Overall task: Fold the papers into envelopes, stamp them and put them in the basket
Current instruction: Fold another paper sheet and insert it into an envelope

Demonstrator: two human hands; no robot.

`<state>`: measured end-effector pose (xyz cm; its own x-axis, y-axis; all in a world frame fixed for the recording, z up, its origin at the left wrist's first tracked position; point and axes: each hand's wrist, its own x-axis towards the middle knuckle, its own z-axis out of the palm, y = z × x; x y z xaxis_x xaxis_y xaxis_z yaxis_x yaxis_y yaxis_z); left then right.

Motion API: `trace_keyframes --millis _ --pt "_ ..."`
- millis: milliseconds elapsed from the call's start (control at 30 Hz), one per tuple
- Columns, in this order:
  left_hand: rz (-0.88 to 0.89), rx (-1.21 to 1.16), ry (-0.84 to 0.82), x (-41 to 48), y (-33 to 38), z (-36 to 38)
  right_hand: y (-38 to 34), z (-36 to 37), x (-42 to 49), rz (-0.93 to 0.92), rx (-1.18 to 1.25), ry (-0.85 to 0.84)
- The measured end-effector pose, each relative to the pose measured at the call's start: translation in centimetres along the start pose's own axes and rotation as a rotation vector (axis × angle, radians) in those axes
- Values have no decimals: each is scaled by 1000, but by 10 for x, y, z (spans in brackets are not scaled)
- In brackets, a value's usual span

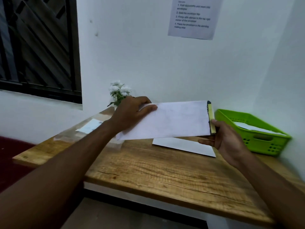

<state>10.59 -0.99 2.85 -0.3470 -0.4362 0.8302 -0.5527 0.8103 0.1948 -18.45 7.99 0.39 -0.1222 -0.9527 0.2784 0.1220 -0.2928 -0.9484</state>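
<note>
Envelope [168, 120], long and white, hangs in the air between my two grips, clear of the bench [148, 171] below them. It lies lengthwise from one grip to the other, its plain, unmarked face turned toward me and its upper edge tipped slightly away. At the end by my right grip [226, 138] it carries a narrow yellow strip [211, 119] with a dark border running beside it.

My left grip [130, 111] pinches the other end: the thumb lies flat on the near face and the fingers curl over the top edge to the back. My right grip pinches the striped end, the thumb pressing on the lower part of the yellow strip and the fingers reaching underneath.

Directly below the envelope a second white sheet [184, 146] lies flat on the bench. Just beyond my right grip stands a green basket [257, 141] with white paper [252, 128] inside it. Behind my left grip is a small bunch of white flowers [118, 91], and to the outer side of that wrist another pale paper [92, 126] rests on the bench.
</note>
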Motion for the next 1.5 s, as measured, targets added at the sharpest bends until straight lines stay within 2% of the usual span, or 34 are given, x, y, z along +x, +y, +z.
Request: trace_keyframes --millis 267,500,667,867,1000,1167,1300,1500 --pt "-62 -54 -197 37 -15 36 -3 -42 23 85 -153 -116" --pt "-93 -33 -254 55 -33 62 2 -50 58 105 -245 -174" --pt "-129 8 -248 47 -55 89 26 -54 73 157 -278 -145" --pt "82 171 -231 36 -72 104 34 -47 73 140 -330 -180" --pt "87 234 -208 37 -55 103 36 -39 71 71 -228 -117" --pt "234 312 -308 30 -10 106 39 -40 73 6 -156 -46" --pt "249 412 -415 28 10 118 39 -40 74 -9 -137 -24" --pt "339 493 -284 28 10 118 38 -39 73 -53 -222 30"
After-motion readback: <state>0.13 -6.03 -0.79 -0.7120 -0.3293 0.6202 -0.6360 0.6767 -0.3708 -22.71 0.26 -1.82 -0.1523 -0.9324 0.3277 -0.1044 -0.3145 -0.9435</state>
